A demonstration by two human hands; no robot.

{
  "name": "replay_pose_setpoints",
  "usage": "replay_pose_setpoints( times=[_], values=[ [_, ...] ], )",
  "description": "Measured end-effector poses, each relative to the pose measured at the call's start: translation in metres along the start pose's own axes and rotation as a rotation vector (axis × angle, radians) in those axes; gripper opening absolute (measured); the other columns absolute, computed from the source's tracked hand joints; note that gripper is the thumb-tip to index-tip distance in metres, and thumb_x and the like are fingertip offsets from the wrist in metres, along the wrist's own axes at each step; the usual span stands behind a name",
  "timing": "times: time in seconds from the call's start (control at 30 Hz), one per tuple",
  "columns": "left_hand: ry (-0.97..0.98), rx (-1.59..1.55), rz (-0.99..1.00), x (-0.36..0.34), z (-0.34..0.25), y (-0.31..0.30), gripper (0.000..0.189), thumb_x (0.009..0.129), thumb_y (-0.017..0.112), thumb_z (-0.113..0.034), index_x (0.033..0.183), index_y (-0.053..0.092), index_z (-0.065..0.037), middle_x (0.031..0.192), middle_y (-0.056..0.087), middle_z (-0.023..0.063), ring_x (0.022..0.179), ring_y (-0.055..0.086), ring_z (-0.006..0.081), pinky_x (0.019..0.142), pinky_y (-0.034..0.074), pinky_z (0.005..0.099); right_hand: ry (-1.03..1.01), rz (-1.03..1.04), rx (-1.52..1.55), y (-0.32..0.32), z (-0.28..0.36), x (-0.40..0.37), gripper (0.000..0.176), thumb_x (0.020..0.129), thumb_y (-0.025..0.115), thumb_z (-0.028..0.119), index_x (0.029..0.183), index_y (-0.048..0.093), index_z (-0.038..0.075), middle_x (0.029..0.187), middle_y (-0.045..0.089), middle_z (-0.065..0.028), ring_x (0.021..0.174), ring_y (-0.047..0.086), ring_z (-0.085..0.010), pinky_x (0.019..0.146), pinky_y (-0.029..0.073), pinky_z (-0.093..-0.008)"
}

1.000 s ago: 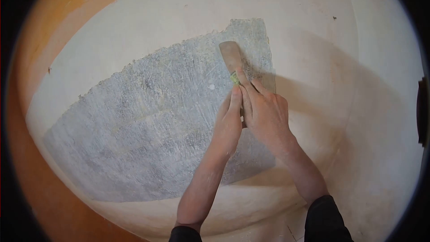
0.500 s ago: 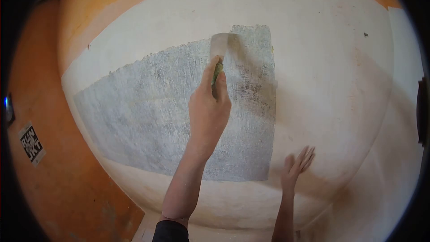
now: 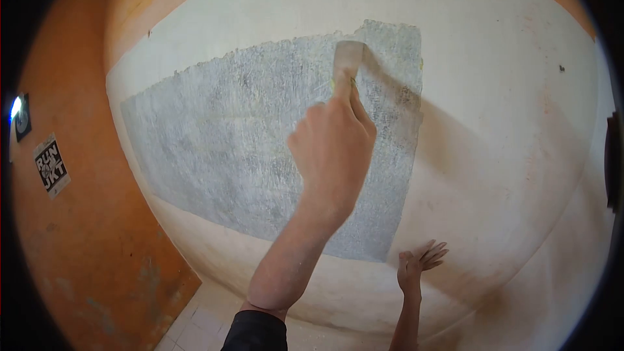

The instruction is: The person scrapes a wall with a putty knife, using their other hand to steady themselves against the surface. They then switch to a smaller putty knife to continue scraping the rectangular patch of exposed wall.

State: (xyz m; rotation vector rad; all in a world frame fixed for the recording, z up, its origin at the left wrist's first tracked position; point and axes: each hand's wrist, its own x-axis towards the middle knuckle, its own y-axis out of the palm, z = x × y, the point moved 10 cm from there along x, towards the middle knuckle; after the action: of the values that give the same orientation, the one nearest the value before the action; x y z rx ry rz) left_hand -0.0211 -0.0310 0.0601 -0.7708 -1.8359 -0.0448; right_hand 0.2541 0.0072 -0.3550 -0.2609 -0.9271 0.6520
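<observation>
My left hand (image 3: pixel 335 156) is closed around the handle of a putty knife, mostly hidden by the fingers. The wide flat blade of the putty knife (image 3: pixel 349 55) lies against the upper part of a rough grey patch (image 3: pixel 227 130) on the wall, just below its ragged top edge. White paint borders the patch. My right hand (image 3: pixel 419 263) is open, fingers spread, at the pale wall (image 3: pixel 481 201) just beyond the patch's lower right corner. It holds nothing.
An orange wall (image 3: pixel 84 234) meets the white one at the left and bears a black-and-white sticker (image 3: pixel 51 164). A shiny round fixture (image 3: pixel 23 117) sits above the sticker. Pale floor tiles (image 3: pixel 195 322) show below. A dark object (image 3: pixel 612 162) is at the right edge.
The view has shifted, so the wall appears moved. My left hand has turned on the putty knife, and the blade now sits lower below the patch's top edge. My right hand remains near the lower right corner.
</observation>
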Motion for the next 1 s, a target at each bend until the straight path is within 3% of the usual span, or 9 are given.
replay_pose_setpoints(
  times=[0.07, 0.27, 0.43, 0.57, 0.63, 0.77, 0.83, 1.0],
  values=[
    [-0.039, 0.035, 0.062, -0.004, 0.003, 0.005, 0.031, 0.102, 0.054, -0.023, 0.122, 0.073, -0.01, 0.064, 0.069, 0.0145, 0.054, 0.069, 0.0276, 0.049, 0.052, 0.039, -0.004, 0.005, 0.021, 0.001, 0.001, 0.001, 0.096, 0.098, 0.057, 0.035, 0.159, -0.009, 0.001, 0.162, -0.023, -0.0301, 0.147, -0.028, -0.0496, 0.11, -0.02, -0.0671],
    [0.052, -0.031, -0.116, -0.003, -0.002, -0.005, 0.03, 0.102, 0.054, -0.021, 0.123, 0.072, -0.009, 0.061, 0.067, 0.0142, 0.05, 0.067, 0.0246, 0.046, 0.05, 0.0378, -0.046, 0.008, 0.024, 0.003, -0.001, -0.003, 0.097, 0.098, 0.057, 0.034, 0.159, -0.011, 0.002, 0.161, -0.024, -0.0305, 0.146, -0.028, -0.0517, 0.11, -0.019, -0.0687],
    [0.072, -0.09, -0.099, 0.006, -0.008, -0.007, 0.031, 0.101, 0.053, -0.019, 0.123, 0.07, -0.005, 0.058, 0.065, 0.0148, 0.05, 0.067, 0.0294, 0.043, 0.05, 0.0401, -0.093, -0.003, -0.04, 0.007, -0.004, -0.002, 0.098, 0.098, 0.059, 0.034, 0.159, -0.012, 0.002, 0.161, -0.025, -0.0315, 0.146, -0.028, -0.0518, 0.11, -0.019, -0.0686],
    [0.05, -0.112, -0.03, -0.003, -0.006, -0.001, 0.03, 0.101, 0.053, -0.018, 0.123, 0.07, -0.006, 0.057, 0.065, 0.014, 0.05, 0.067, 0.0297, 0.044, 0.05, 0.0405, -0.041, 0.002, -0.029, 0.007, -0.005, 0.0, 0.098, 0.098, 0.059, 0.034, 0.159, -0.01, 0.001, 0.161, -0.024, -0.0323, 0.146, -0.028, -0.0521, 0.11, -0.019, -0.068],
    [0.032, -0.097, -0.1, 0.007, -0.007, -0.002, 0.03, 0.101, 0.054, -0.02, 0.122, 0.073, -0.009, 0.059, 0.066, 0.0146, 0.048, 0.065, 0.0246, 0.046, 0.049, 0.0373, -0.08, 0.031, -0.06, 0.008, -0.004, -0.002, 0.101, 0.098, 0.059, 0.039, 0.157, -0.011, -0.002, 0.158, -0.024, -0.0378, 0.143, -0.028, -0.0574, 0.109, -0.016, -0.0718],
    [0.04, -0.133, -0.055, 0.004, -0.005, -0.006, 0.03, 0.101, 0.054, -0.019, 0.121, 0.073, -0.008, 0.061, 0.067, 0.0145, 0.048, 0.065, 0.0244, 0.046, 0.048, 0.0374, -0.034, 0.052, -0.061, 0.008, -0.003, 0.002, 0.101, 0.098, 0.059, 0.04, 0.157, -0.011, -0.003, 0.158, -0.024, -0.0378, 0.143, -0.028, -0.0579, 0.109, -0.016, -0.0722],
    [0.016, -0.156, -0.076, 0.008, -0.003, 0.003, 0.03, 0.101, 0.054, -0.019, 0.122, 0.073, -0.008, 0.061, 0.067, 0.0149, 0.049, 0.066, 0.0249, 0.047, 0.049, 0.0373, -0.078, 0.007, -0.049, 0.006, -0.001, -0.003, 0.099, 0.097, 0.059, 0.033, 0.158, -0.011, -0.001, 0.16, -0.025, -0.033, 0.145, -0.028, -0.0534, 0.11, -0.018, -0.0682],
    [0.017, -0.142, -0.054, 0.0, -0.002, 0.0, 0.03, 0.101, 0.053, -0.018, 0.121, 0.072, -0.006, 0.064, 0.069, 0.0158, 0.054, 0.068, 0.0254, 0.048, 0.051, 0.0375, -0.086, 0.02, -0.08, 0.006, -0.005, -0.005, 0.099, 0.098, 0.058, 0.037, 0.157, -0.011, -0.002, 0.159, -0.025, -0.0349, 0.144, -0.028, -0.0557, 0.11, -0.016, -0.0708]
  ],
)
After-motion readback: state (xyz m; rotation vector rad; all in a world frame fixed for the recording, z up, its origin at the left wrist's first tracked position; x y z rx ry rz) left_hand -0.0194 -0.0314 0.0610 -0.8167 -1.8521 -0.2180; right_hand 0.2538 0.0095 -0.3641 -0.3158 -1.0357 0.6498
